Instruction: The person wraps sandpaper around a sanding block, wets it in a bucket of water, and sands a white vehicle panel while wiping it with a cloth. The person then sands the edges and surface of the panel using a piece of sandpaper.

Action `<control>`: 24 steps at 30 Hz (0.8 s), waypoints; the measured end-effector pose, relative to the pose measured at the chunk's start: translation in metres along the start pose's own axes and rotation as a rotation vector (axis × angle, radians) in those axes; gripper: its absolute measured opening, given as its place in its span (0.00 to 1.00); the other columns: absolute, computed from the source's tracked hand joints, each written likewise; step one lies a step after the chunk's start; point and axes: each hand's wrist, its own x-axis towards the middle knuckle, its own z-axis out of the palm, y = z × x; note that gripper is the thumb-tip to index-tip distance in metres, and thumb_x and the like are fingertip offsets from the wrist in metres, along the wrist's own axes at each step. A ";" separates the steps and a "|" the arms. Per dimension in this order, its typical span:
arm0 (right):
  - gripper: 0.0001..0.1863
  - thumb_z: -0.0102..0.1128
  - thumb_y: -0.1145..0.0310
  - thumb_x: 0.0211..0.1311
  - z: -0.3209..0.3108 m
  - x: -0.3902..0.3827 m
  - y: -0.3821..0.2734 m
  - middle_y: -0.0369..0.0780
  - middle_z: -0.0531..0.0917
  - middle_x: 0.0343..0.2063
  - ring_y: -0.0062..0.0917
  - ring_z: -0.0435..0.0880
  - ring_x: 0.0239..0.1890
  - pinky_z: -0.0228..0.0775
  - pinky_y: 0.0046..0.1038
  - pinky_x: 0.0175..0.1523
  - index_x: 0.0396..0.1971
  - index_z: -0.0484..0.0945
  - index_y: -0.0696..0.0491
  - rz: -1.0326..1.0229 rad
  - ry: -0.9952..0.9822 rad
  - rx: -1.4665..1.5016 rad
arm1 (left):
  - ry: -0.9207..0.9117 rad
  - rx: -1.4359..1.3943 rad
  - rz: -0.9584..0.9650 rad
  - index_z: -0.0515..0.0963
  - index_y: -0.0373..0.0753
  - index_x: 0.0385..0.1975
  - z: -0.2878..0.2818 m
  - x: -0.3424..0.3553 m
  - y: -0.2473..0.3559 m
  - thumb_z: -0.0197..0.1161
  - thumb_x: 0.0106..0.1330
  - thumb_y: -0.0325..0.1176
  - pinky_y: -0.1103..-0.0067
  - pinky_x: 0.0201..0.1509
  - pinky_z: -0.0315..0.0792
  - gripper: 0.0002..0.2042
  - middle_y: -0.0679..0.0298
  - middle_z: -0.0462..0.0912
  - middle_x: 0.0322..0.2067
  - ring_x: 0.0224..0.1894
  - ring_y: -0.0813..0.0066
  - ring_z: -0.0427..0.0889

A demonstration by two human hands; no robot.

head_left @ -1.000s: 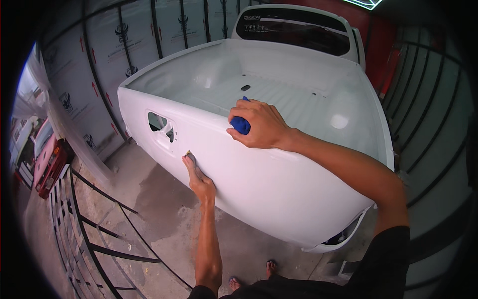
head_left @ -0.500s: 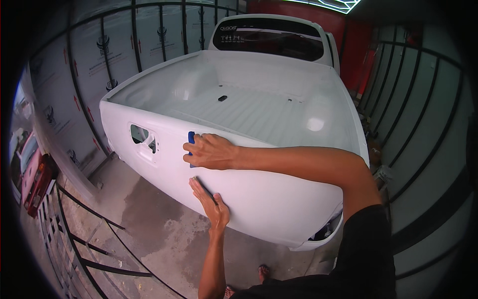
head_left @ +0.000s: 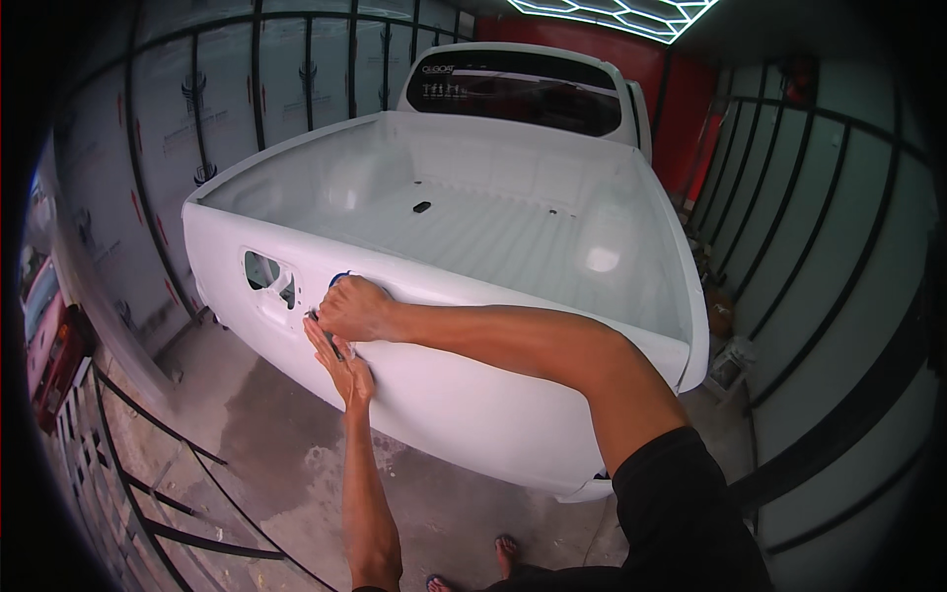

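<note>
A white pickup's tailgate [head_left: 473, 395] stands in front of me, with a cut-out handle opening [head_left: 268, 276] on its left half. My right hand [head_left: 355, 309] is closed on a blue block [head_left: 339, 277] and presses it against the tailgate just right of that opening. Only the block's upper edge shows; its exact kind is hidden. Just below, my left hand [head_left: 340, 367] rests on the panel with its fingers stretched out, fingertips close to the right hand. A narrow dark patch shows beside the left fingers; I cannot tell whether it is shadow or an object.
Behind the tailgate lies the white truck bed [head_left: 483, 222], with a small dark object [head_left: 422, 207] on its floor. Black metal railings [head_left: 148, 493] stand at the lower left. Barred wall panels [head_left: 819, 247] run along the right. A red vehicle [head_left: 54, 365] is at the far left.
Both hands have shifted left across the tailgate and are closer together. The right hand now covers most of the blue block. The view has also shifted slightly.
</note>
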 end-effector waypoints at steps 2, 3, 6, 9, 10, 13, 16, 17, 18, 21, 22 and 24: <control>0.06 0.65 0.67 0.49 0.000 0.001 0.001 0.40 0.88 0.23 0.31 0.90 0.29 0.78 0.35 0.30 0.19 0.86 0.53 0.011 0.082 -0.013 | -0.001 0.023 0.025 0.40 0.35 0.79 0.005 -0.027 0.010 0.31 0.81 0.57 0.52 0.81 0.29 0.37 0.49 0.40 0.80 0.82 0.49 0.38; 0.06 0.65 0.67 0.49 0.000 0.000 0.001 0.40 0.88 0.23 0.31 0.90 0.29 0.78 0.35 0.30 0.19 0.86 0.53 0.008 0.083 -0.015 | 0.002 0.037 0.068 0.40 0.35 0.79 0.015 -0.042 0.022 0.33 0.81 0.56 0.52 0.81 0.29 0.37 0.48 0.40 0.80 0.82 0.48 0.38; 0.08 0.64 0.64 0.56 -0.025 -0.026 0.015 0.39 0.85 0.29 0.32 0.86 0.32 0.77 0.34 0.31 0.24 0.85 0.51 0.075 0.007 -0.071 | -0.056 0.098 0.251 0.42 0.37 0.80 0.045 -0.109 0.046 0.34 0.80 0.58 0.50 0.80 0.31 0.38 0.47 0.43 0.79 0.82 0.48 0.40; 0.09 0.65 0.62 0.57 -0.080 -0.072 0.028 0.40 0.82 0.29 0.33 0.85 0.31 0.76 0.35 0.28 0.28 0.86 0.53 0.158 -0.067 -0.078 | -0.044 0.091 0.152 0.42 0.39 0.80 0.022 -0.038 0.026 0.31 0.80 0.60 0.50 0.80 0.32 0.38 0.51 0.43 0.80 0.82 0.50 0.40; 0.11 0.65 0.61 0.59 -0.090 -0.083 0.033 0.40 0.83 0.29 0.34 0.85 0.31 0.76 0.34 0.27 0.28 0.86 0.53 0.213 -0.061 -0.083 | -0.015 0.083 0.045 0.41 0.40 0.80 0.007 -0.007 0.017 0.29 0.79 0.62 0.51 0.80 0.32 0.39 0.53 0.43 0.80 0.82 0.52 0.40; 0.14 0.63 0.58 0.63 -0.112 -0.108 0.042 0.41 0.83 0.30 0.35 0.85 0.30 0.75 0.35 0.27 0.29 0.86 0.54 0.422 -0.089 -0.023 | 0.053 0.059 0.019 0.41 0.41 0.80 0.002 0.001 0.012 0.30 0.79 0.63 0.51 0.81 0.32 0.39 0.51 0.43 0.80 0.82 0.51 0.39; 0.18 0.64 0.53 0.64 -0.121 -0.131 0.056 0.43 0.84 0.30 0.36 0.85 0.29 0.76 0.36 0.31 0.29 0.86 0.55 0.607 -0.113 0.088 | 0.006 0.035 0.187 0.41 0.36 0.79 0.029 -0.080 0.043 0.35 0.80 0.58 0.51 0.80 0.33 0.38 0.45 0.44 0.79 0.81 0.45 0.40; 0.21 0.65 0.50 0.64 -0.121 -0.130 0.059 0.44 0.84 0.29 0.37 0.85 0.28 0.77 0.37 0.33 0.29 0.86 0.56 0.620 -0.095 0.157 | -0.074 0.041 0.187 0.41 0.35 0.79 0.034 -0.112 0.045 0.37 0.79 0.59 0.51 0.80 0.33 0.40 0.44 0.44 0.79 0.81 0.43 0.40; 0.21 0.65 0.50 0.64 -0.119 -0.129 0.061 0.44 0.84 0.29 0.37 0.85 0.28 0.77 0.37 0.33 0.29 0.86 0.56 0.595 -0.081 0.174 | -0.096 0.033 0.231 0.41 0.37 0.80 0.034 -0.121 0.038 0.36 0.79 0.59 0.51 0.80 0.33 0.39 0.44 0.44 0.79 0.81 0.43 0.40; 0.23 0.67 0.47 0.63 -0.103 -0.122 0.063 0.43 0.84 0.27 0.36 0.84 0.26 0.76 0.38 0.34 0.25 0.84 0.55 0.687 -0.024 0.330 | -0.095 0.113 0.214 0.41 0.38 0.80 0.014 -0.061 0.012 0.34 0.79 0.62 0.52 0.81 0.33 0.40 0.45 0.44 0.79 0.81 0.45 0.41; 0.23 0.68 0.47 0.62 -0.099 -0.117 0.064 0.42 0.83 0.25 0.35 0.83 0.26 0.75 0.37 0.33 0.23 0.83 0.55 0.723 -0.024 0.388 | -0.052 0.070 0.122 0.41 0.39 0.80 0.005 -0.025 0.006 0.33 0.78 0.63 0.52 0.81 0.33 0.40 0.45 0.44 0.79 0.81 0.47 0.41; 0.24 0.68 0.47 0.62 -0.092 -0.108 0.062 0.40 0.82 0.23 0.34 0.83 0.25 0.74 0.37 0.33 0.21 0.81 0.54 0.743 -0.030 0.469 | 0.002 0.047 0.019 0.42 0.40 0.80 -0.007 0.010 -0.004 0.33 0.78 0.64 0.53 0.81 0.33 0.41 0.46 0.44 0.79 0.81 0.48 0.41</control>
